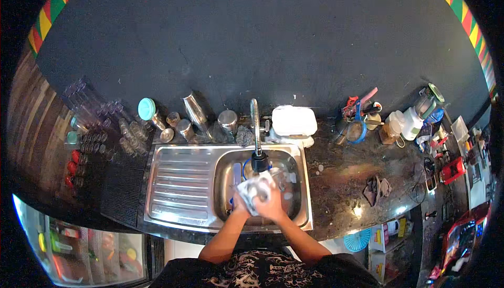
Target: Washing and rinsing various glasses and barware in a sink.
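Note:
Over the basin of a stainless steel sink [308, 205], both hands are around a whitish, foam-streaked object [250, 193]. Motion blur hides what exactly it is. My left hand [239, 206] grips it from the left, its fingers partly behind the object. On the other side, my right hand [272, 205] wraps its right edge. Just above them hangs the black spray head [259, 163] of a spring-neck faucet [255, 124]. Bluish items and a clear container [289, 178] lie in the basin, partly hidden by the hands.
A ribbed drainboard [181, 187] adjoins the basin. Behind stand metal shakers [195, 109], a dark scouring pad [245, 136] and a white box [294, 121]. Rightward are a blue-rimmed strainer [356, 131], a blender [417, 117] and a crumpled cloth [377, 190]. Several glasses [134, 134] stand left.

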The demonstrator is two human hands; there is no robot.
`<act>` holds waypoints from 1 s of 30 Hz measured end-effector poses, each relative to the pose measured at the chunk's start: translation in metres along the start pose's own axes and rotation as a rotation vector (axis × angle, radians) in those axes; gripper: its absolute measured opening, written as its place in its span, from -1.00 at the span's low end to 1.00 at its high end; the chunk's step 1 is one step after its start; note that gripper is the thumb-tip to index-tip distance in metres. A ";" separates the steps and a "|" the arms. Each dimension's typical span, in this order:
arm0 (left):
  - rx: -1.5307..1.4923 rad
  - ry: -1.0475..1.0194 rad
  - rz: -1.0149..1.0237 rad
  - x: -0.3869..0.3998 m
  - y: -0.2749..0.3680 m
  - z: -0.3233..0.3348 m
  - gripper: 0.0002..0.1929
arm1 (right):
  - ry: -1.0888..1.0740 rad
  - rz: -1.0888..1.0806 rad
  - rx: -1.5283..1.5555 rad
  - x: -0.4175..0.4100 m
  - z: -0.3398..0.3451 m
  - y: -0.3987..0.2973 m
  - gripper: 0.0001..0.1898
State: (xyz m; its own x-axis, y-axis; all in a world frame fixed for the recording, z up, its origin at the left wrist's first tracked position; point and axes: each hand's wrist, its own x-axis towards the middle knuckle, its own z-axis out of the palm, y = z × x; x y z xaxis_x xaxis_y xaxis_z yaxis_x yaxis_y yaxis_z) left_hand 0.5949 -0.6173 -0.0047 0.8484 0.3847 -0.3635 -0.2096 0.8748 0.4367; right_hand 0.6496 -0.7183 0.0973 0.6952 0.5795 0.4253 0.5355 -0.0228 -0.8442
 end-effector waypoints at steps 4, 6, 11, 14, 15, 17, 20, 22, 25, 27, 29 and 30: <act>0.312 0.318 0.037 0.006 -0.005 0.007 -0.53 | -0.072 0.669 0.076 -0.005 -0.011 0.044 -0.66; 0.249 0.473 0.044 0.009 -0.007 0.003 -0.66 | -0.012 0.590 -0.088 -0.015 0.001 0.057 -0.69; 0.236 0.309 0.021 -0.002 0.008 0.012 -0.64 | 0.057 -0.128 -0.270 -0.003 0.002 0.024 -0.63; 0.416 0.395 0.095 -0.013 0.008 0.028 -0.66 | -0.130 -0.133 -0.212 0.002 -0.002 0.017 -0.56; 0.417 0.397 0.101 -0.013 0.013 0.023 -0.66 | -0.246 -0.387 -0.292 0.001 -0.002 0.011 -0.55; 0.218 0.168 0.054 -0.013 0.025 0.012 -0.68 | -0.241 -0.485 -0.273 -0.008 -0.009 0.017 -0.56; 0.255 0.254 -0.001 -0.015 0.031 0.036 -0.74 | 0.051 0.201 0.201 -0.017 -0.005 0.041 -0.68; 0.382 0.363 0.006 -0.007 0.026 0.031 -0.79 | 0.092 0.348 0.393 -0.008 0.006 0.067 -0.69; 0.584 0.365 -0.014 0.004 0.022 0.006 -0.74 | 0.136 0.735 0.858 -0.001 0.009 0.080 -0.71; 0.569 0.298 -0.009 0.010 0.016 -0.008 -0.76 | 0.074 0.394 0.490 0.003 0.008 0.095 -0.67; 0.541 0.265 0.002 0.001 0.027 -0.017 -0.78 | -0.035 0.075 0.149 0.013 -0.010 0.053 -0.68; 0.563 0.184 -0.073 -0.009 0.034 -0.002 -0.78 | -0.348 0.153 0.170 0.013 -0.029 0.051 -0.64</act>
State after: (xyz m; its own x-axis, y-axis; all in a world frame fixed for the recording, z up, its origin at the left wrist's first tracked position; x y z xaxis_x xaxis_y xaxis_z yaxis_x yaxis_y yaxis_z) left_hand 0.5795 -0.5902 0.0116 0.7422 0.4182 -0.5237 0.1786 0.6297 0.7560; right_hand 0.7001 -0.7357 0.0697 0.5411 0.8215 0.1799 0.3319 -0.0121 -0.9432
